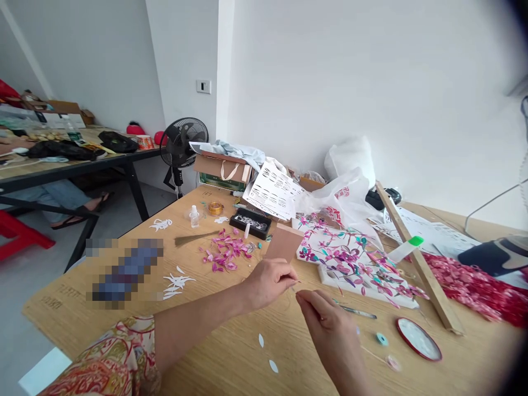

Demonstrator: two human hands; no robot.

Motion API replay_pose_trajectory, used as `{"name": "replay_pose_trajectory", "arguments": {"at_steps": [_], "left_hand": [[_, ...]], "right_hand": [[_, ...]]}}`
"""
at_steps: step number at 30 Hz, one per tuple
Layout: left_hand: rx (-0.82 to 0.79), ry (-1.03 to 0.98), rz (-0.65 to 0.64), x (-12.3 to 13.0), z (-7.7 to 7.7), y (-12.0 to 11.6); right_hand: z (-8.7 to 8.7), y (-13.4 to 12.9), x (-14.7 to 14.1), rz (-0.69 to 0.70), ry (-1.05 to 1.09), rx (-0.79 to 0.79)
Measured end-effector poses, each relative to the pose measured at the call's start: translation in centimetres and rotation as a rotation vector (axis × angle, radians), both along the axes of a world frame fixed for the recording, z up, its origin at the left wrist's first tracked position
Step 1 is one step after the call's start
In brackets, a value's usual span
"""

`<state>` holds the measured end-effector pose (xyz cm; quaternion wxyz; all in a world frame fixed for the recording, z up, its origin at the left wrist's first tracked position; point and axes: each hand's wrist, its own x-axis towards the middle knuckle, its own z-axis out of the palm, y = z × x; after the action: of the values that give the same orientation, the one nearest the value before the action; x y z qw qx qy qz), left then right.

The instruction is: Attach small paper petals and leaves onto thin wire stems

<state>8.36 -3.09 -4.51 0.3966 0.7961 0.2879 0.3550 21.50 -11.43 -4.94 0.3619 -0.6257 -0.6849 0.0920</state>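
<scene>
Remotely, I am watching the left hand point(270, 281) pinching thumb to finger and the right hand point(330, 324) pinching near it; whether either is grasping anything, I cannot tell. A pinkish block point(284, 242) is sitting just beyond the left hand; two white petal-shaped pieces point(261, 341) are lying between the forearms.

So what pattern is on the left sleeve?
The left sleeve has swirls of red, yellow-green and cream; head view.

Head camera: positioned above the near side of the table point(223, 366), facing forward and down, close range.
</scene>
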Motion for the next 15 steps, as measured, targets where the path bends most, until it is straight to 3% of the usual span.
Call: {"name": "replay_pose_trajectory", "arguments": {"at_steps": [3,5,7,12,15], "left_hand": [[0.214,0.143,-0.090,-0.1,0.0,0.0],[0.228,0.176,-0.166,-0.2,0.3,-0.1],[0.101,0.129,-0.215,-0.3,0.5,-0.1],[-0.505,-0.185,-0.242,-0.3,0.8,-0.3],[-0.607,-0.292,-0.162,0.0,0.5,-0.3]], "right_hand": [[2.0,-0.1,0.5,0.054,-0.195,-0.001],[2.8,0.5,1.3,0.108,-0.168,-0.030],[2.8,1.3,2.3,0.139,-0.033,-0.090],[0.5,2.5,3.0,0.134,0.520,-0.245],[-0.8,2.4,2.0,0.088,0.665,-0.220]]}}
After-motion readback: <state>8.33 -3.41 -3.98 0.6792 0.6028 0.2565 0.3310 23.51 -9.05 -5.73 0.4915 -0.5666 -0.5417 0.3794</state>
